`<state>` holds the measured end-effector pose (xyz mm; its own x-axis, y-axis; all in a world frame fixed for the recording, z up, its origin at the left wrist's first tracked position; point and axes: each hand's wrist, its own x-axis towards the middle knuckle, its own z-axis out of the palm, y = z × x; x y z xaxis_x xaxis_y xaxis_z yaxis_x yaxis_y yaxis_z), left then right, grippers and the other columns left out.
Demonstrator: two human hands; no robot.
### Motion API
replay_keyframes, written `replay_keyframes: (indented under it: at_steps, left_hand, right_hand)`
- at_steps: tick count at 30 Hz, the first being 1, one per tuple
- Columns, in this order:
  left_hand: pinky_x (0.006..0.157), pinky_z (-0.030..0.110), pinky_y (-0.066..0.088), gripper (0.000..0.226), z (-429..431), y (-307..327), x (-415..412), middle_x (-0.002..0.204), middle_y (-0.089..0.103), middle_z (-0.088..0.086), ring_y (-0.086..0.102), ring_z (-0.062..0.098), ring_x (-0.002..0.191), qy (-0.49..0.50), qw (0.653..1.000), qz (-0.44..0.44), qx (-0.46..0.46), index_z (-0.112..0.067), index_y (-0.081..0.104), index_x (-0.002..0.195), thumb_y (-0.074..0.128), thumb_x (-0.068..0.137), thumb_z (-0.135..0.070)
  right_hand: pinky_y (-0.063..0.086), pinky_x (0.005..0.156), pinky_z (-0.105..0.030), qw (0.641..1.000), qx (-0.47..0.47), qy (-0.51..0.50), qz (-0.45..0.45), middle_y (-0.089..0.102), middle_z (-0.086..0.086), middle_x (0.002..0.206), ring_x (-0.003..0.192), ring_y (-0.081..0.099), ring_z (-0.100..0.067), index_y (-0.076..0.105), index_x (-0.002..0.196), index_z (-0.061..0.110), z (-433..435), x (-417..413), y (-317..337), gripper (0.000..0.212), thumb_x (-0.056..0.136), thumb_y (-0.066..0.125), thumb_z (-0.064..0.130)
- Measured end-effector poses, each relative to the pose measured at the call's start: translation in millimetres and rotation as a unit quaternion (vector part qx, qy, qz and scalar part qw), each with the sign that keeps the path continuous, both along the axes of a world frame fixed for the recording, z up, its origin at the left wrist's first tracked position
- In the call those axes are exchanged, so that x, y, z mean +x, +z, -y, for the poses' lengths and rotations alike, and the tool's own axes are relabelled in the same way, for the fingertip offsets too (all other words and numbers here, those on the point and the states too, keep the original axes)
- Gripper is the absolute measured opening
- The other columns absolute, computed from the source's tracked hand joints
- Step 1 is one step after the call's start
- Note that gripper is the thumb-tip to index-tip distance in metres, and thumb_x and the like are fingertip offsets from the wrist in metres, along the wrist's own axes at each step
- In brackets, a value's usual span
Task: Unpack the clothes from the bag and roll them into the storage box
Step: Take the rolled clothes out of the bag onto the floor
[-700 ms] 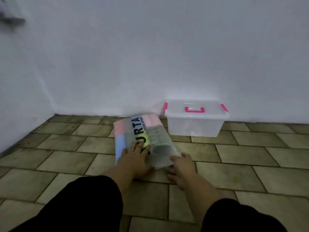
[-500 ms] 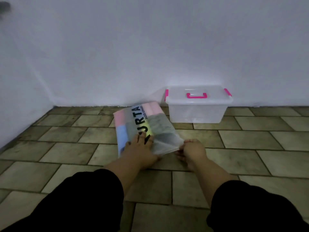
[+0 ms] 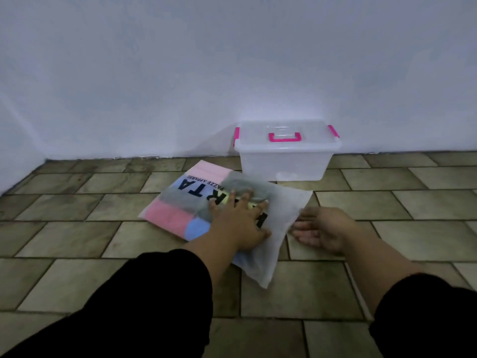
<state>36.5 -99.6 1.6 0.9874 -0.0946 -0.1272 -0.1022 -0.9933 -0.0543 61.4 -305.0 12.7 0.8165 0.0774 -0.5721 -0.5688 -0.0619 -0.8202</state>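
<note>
A flat translucent bag (image 3: 281, 210) with black lettering lies on the tiled floor, with folded pink, blue, grey and yellow clothes (image 3: 170, 215) showing through it. My left hand (image 3: 238, 223) presses flat on the bag with fingers spread. My right hand (image 3: 322, 228) rests at the bag's right edge, fingers nearly straight and touching the edge. A clear plastic storage box (image 3: 284, 161) with a shut lid, pink handle and pink latches stands just behind the bag against the wall.
A white wall (image 3: 232, 73) runs right behind the box, and a second wall meets it at the far left corner. Brown floor tiles (image 3: 413, 202) stretch to the right and left of the bag. My black sleeves fill the lower frame.
The bag has turned and slid on the floor, its empty end now pointing toward me. My left hand stayed flat on it. My right hand's fingers opened along its edge.
</note>
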Motion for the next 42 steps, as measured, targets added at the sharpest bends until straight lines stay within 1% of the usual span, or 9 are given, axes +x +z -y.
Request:
replay_keyframes:
  at_steps: [5, 12, 15, 18, 22, 24, 30, 36, 42]
  left_hand:
    - [0.097, 0.078, -0.009, 0.068, 14, -15, 10, 0.160, -0.010, -0.007, -0.011, 0.033, 0.145, 0.068, 0.996, 0.049, -0.033, -0.055, -0.001, 0.141, 0.029, 0.082, -0.068]
    - [0.097, 0.078, -0.006, 0.068, 40, -7, 20, 0.161, -0.005, -0.002, -0.009, 0.033, 0.145, 0.153, 0.984, 0.036, -0.081, -0.046, 0.010, 0.146, 0.032, 0.084, -0.063]
    - [0.103, 0.073, -0.005, 0.065, 33, -5, 6, 0.159, 0.007, -0.005, 0.001, 0.024, 0.146, 0.084, 0.984, 0.062, -0.147, -0.039, 0.026, 0.144, 0.039, 0.084, -0.062]
    - [0.112, 0.062, 0.004, 0.050, 26, -7, -27, 0.143, 0.035, -0.007, 0.023, 0.015, 0.140, -0.093, 0.963, 0.109, -0.227, -0.037, 0.050, 0.121, 0.048, 0.078, -0.061]
    - [0.114, 0.050, 0.009, 0.039, 24, -17, -57, 0.118, 0.051, -0.011, 0.042, 0.008, 0.119, -0.253, 0.947, 0.121, -0.157, -0.034, 0.054, 0.100, 0.047, 0.078, -0.065]
    - [0.115, 0.049, 0.007, 0.038, 29, -13, -56, 0.109, 0.056, -0.009, 0.048, 0.009, 0.109, -0.267, 0.947, 0.123, -0.132, -0.029, 0.057, 0.095, 0.043, 0.082, -0.061]
    - [0.110, 0.045, 0.025, 0.029, 37, -6, -44, 0.084, 0.061, -0.003, 0.058, 0.014, 0.083, -0.286, 0.935, 0.140, -0.157, -0.021, 0.062, 0.077, 0.045, 0.090, -0.041]
    - [0.107, 0.035, 0.025, 0.025, 35, -2, -37, 0.088, 0.060, -0.002, 0.052, 0.011, 0.088, -0.292, 0.932, 0.077, -0.198, -0.020, 0.061, 0.077, 0.048, 0.089, -0.037]
    - [0.104, 0.042, 0.033, 0.016, 30, 5, -33, 0.098, 0.062, 0.005, 0.055, 0.019, 0.097, -0.339, 0.922, -0.001, -0.189, -0.013, 0.066, 0.091, 0.058, 0.089, -0.027]
  right_hand:
    - [0.055, 0.058, -0.032, 0.971, -0.027, 0.218, -0.097, 0.073, -0.020, 0.091, 0.071, 0.071, -0.030, 0.062, 0.106, -0.001, -13, -58, -6, 0.038, 0.086, 0.064, 0.030]
    - [0.058, 0.057, -0.035, 0.984, -0.088, 0.150, -0.048, 0.071, -0.022, 0.079, 0.058, 0.067, -0.028, 0.064, 0.095, -0.008, -26, -75, -6, 0.015, 0.084, 0.058, 0.001]
    - [0.055, 0.052, -0.030, 0.988, -0.071, 0.128, -0.045, 0.070, -0.016, 0.072, 0.053, 0.065, -0.022, 0.065, 0.094, -0.005, -15, -75, -5, 0.016, 0.086, 0.062, 0.009]
    - [0.052, 0.051, -0.028, 0.989, -0.039, 0.136, -0.052, 0.070, -0.012, 0.069, 0.053, 0.064, -0.020, 0.064, 0.095, -0.002, -5, -76, -5, 0.017, 0.087, 0.062, 0.013]
    - [0.050, 0.055, -0.029, 0.988, -0.018, 0.143, -0.056, 0.070, -0.014, 0.069, 0.055, 0.064, -0.023, 0.064, 0.087, 0.003, 2, -78, -6, 0.015, 0.091, 0.056, 0.016]
    - [0.049, 0.053, -0.027, 0.988, -0.048, 0.143, -0.047, 0.069, -0.012, 0.069, 0.054, 0.063, -0.022, 0.065, 0.085, 0.004, 1, -77, -3, 0.017, 0.090, 0.057, 0.018]
    - [0.033, 0.039, -0.020, 0.981, -0.150, 0.126, -0.004, 0.047, -0.007, 0.053, 0.041, 0.040, -0.018, 0.063, 0.069, 0.005, 1, -56, 3, 0.009, 0.076, 0.065, 0.010]
    - [0.032, 0.041, -0.023, 0.982, -0.166, 0.083, -0.034, 0.042, -0.004, 0.049, 0.043, 0.036, -0.016, 0.051, 0.065, 0.011, -12, 6, 2, 0.022, 0.085, 0.061, 0.014]
    - [0.030, 0.046, -0.028, 0.986, -0.156, -0.024, 0.061, 0.041, -0.009, 0.061, 0.050, 0.033, -0.018, 0.047, 0.068, 0.010, -10, 98, 5, 0.023, 0.086, 0.060, 0.006]
